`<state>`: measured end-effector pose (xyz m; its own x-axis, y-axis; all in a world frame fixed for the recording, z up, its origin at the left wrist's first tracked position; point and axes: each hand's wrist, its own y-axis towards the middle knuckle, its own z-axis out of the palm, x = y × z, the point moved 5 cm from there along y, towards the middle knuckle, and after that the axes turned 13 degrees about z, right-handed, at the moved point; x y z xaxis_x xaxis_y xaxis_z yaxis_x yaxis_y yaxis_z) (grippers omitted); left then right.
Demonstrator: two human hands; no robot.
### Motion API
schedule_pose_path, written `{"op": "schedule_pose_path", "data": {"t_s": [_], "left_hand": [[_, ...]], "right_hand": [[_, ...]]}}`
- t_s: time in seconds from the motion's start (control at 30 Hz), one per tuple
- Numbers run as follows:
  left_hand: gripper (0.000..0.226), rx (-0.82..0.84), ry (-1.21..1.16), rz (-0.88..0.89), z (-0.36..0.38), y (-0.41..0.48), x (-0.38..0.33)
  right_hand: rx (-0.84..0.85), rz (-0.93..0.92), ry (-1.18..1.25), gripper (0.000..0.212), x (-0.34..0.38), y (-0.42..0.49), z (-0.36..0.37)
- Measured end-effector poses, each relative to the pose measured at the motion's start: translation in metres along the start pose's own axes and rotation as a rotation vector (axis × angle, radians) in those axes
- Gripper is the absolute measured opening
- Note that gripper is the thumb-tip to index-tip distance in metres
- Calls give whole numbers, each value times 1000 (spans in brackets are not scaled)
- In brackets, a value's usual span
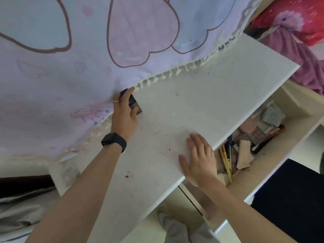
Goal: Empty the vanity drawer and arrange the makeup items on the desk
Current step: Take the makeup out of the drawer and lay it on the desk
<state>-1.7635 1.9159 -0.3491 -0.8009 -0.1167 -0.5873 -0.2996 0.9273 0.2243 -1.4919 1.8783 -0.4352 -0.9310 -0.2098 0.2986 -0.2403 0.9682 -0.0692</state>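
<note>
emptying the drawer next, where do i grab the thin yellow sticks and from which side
Probably best: pinch the thin yellow sticks together at their near half, coming down from above with the right hand, flat on the desk top beside them; the left hand holds a small dark case. They lie flat, side by side in the drawer, far ends close to the desk top's edge.

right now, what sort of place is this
Probably a bedroom vanity corner: a white desk top, an open cream drawer of makeup compacts and yellow pencils under it, and red and pink bedding beyond. The left hand grips a dark rectangular makeup case.
</note>
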Motion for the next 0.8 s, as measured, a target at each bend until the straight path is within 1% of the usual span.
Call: {"op": "schedule_pose_path", "data": {"t_s": [0.07, 0.13, 0.23, 0.27, 0.33, 0.43, 0.5, 0.57, 0.63, 0.7, 0.77, 0.8], "left_hand": [[69, -8, 63, 47, -4, -2, -9], [72, -70, 162, 101, -10, -9, -21], [67, -148, 263, 98, -10, -33, -44], [63, -165, 250, 80, -7, -42, -52], [55, -153, 134, -1, 5, -62, -67], [49, -58, -54, -79, 35, -91, -92], [46, -27, -115, -63, 54, -111, -111], [42, 6, -144, -13, 74, -132, -133], [40, 82, -148, 90, 99, -153, -157], [38, 198, -149, 167, 130, -170, -180], [36, 329, -147, 169, 166, -180, -197], [37, 395, -163, 142, 184, -182, -205]], "right_hand": [[8, 4, -7, 63, 0, 0, -1], [13, 6, -24, 63, 0, 0, -2], [44, -2, -15, 65, 0, 0, -3], [52, -2, -8, 65, 0, -1, -3], [77, 3, 13, 67, 0, -1, -5], [107, -52, 102, 63, -1, -3, -13], [122, -86, 261, 47, -17, -8, -27], [72, -7, 413, 32, -52, -19, -45], [66, 160, 484, 29, -102, -31, -56], [68, 278, 408, 27, -155, -45, -59], [5, 276, 220, 24, -203, -55, -57], [2, 299, 147, 24, -225, -59, -55]]}}
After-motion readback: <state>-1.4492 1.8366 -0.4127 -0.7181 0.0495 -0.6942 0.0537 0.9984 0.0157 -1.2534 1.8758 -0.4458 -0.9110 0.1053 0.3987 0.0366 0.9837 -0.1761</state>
